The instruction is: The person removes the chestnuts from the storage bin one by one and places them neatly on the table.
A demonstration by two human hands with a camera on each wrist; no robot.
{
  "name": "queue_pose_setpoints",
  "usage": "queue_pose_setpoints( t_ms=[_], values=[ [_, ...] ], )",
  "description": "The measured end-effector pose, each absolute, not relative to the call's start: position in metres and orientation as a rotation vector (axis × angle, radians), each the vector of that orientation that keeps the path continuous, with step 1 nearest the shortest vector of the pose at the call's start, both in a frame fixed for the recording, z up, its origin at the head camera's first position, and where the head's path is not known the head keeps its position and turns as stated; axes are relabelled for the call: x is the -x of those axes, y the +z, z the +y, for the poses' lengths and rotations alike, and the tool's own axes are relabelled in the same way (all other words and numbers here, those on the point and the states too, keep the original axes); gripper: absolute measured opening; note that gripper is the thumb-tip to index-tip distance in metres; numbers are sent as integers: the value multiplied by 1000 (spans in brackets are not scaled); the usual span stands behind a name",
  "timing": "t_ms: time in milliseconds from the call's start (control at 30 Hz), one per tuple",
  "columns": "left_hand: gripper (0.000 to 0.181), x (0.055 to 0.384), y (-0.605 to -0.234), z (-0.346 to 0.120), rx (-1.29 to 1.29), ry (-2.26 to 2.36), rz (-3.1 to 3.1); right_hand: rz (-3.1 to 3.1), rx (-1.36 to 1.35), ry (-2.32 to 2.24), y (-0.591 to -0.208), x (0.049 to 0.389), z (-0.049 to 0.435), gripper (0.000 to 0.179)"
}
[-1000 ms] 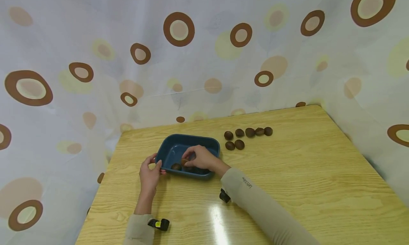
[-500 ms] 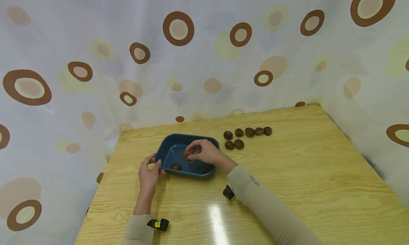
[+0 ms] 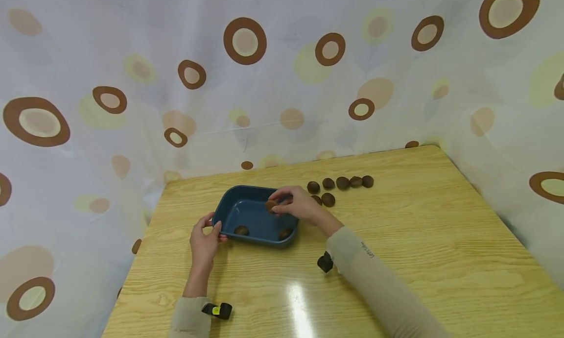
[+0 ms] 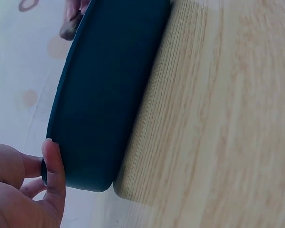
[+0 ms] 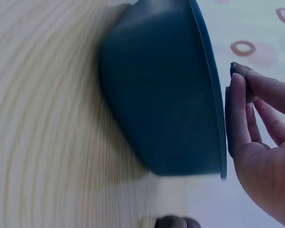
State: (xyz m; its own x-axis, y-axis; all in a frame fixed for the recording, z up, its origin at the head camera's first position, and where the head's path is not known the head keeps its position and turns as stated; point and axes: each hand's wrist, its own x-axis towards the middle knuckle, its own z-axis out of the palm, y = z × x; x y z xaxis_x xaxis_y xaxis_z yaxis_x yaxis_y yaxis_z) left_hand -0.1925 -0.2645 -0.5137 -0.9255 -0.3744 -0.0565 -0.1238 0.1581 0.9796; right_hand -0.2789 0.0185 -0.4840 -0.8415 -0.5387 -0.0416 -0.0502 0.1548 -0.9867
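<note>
A dark blue rectangular basin (image 3: 253, 215) sits on the table. My left hand (image 3: 204, 245) grips its left rim at the near corner, thumb and fingers on either side of the wall, as the left wrist view also shows. Above the basin's right part, my right hand (image 3: 299, 204) pinches a brown chestnut (image 5: 244, 80) between thumb and fingertips. Inside the basin lie one chestnut (image 3: 241, 230) near the left front and another chestnut (image 3: 285, 233) in the right front corner. The right hand partly covers the basin's far right rim.
Several chestnuts (image 3: 342, 183) lie in two short rows on the wooden table (image 3: 396, 240), behind and right of the basin. One in the nearer row is partly hidden by my right hand. A patterned curtain (image 3: 264, 98) hangs along the table's back and sides.
My right hand has lifted a chestnut from the basin's front and carried it up and right. The chestnut in the right front corner has come into view. The left hand stays put.
</note>
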Motion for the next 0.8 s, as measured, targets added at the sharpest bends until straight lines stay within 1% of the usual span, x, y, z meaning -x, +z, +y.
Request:
queue_pose_setpoints(
  t_ms=[400,800],
  values=[
    [46,195,-513,-266,-494,-1837,-2258,2091,442,-1779,-488,289,69,33],
    [46,194,-514,-265,-508,-1832,-2263,2277,337,-1708,-496,295,138,39]
  ],
)
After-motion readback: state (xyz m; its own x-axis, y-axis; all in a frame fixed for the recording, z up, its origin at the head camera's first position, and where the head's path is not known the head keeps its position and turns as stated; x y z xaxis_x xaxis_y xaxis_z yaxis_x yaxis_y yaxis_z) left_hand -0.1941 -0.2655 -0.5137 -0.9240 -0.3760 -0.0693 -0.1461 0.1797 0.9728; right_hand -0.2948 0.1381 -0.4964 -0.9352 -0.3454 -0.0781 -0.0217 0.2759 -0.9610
